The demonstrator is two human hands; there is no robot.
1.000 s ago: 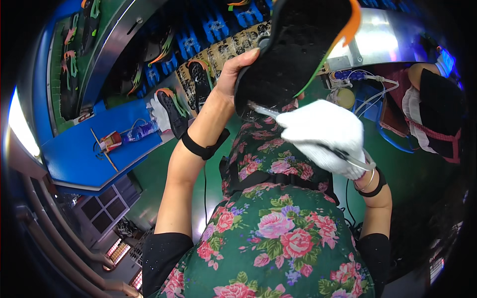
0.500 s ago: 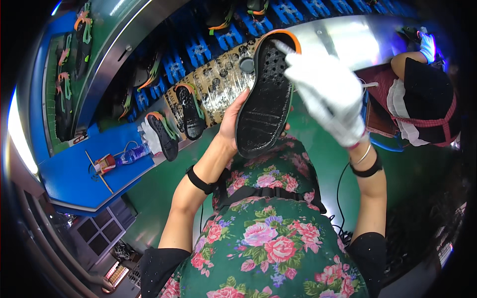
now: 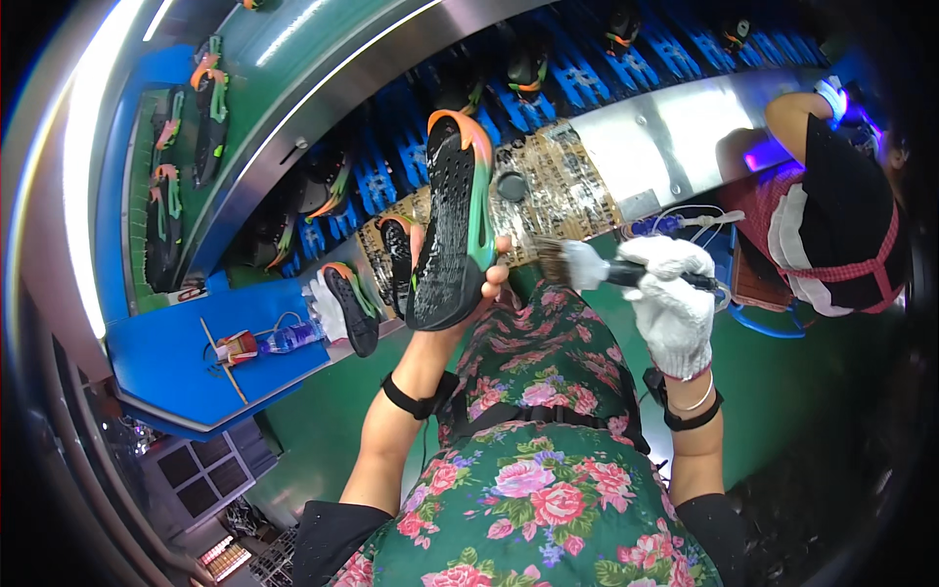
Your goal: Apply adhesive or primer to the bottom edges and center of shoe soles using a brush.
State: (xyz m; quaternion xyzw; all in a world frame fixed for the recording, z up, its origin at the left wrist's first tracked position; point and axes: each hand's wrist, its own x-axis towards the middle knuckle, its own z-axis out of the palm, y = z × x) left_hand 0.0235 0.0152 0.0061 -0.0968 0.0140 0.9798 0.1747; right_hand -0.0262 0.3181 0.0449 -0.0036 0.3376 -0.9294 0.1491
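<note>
My bare left hand (image 3: 497, 272) is closed around a shoe sole (image 3: 445, 235), black with an orange and green sidewall. It is held upright, its wet-looking, streaked inner face toward me. My right hand (image 3: 673, 308), in a white knit glove, grips the dark handle of a brush (image 3: 587, 266). The brush's dark bristles point left at the sole, with a gap between them. Partly hidden behind the held sole, a second sole (image 3: 395, 247) rests on the bench. A third sole (image 3: 349, 305) lies farther left on something white.
Brown, film-covered sheeting (image 3: 567, 176) covers part of the metal bench, with a round dark cap (image 3: 511, 186) on it. Beyond, blue racks (image 3: 587, 83) carry several soles. A blue table (image 3: 166, 362) at left holds a plastic bottle (image 3: 289, 338). A co-worker (image 3: 831, 196) is at right.
The held sole has shifted left and been turned, showing its green side. My right hand has drawn down and away from the sole, bringing the brush into clear sight. The whole view has shifted.
</note>
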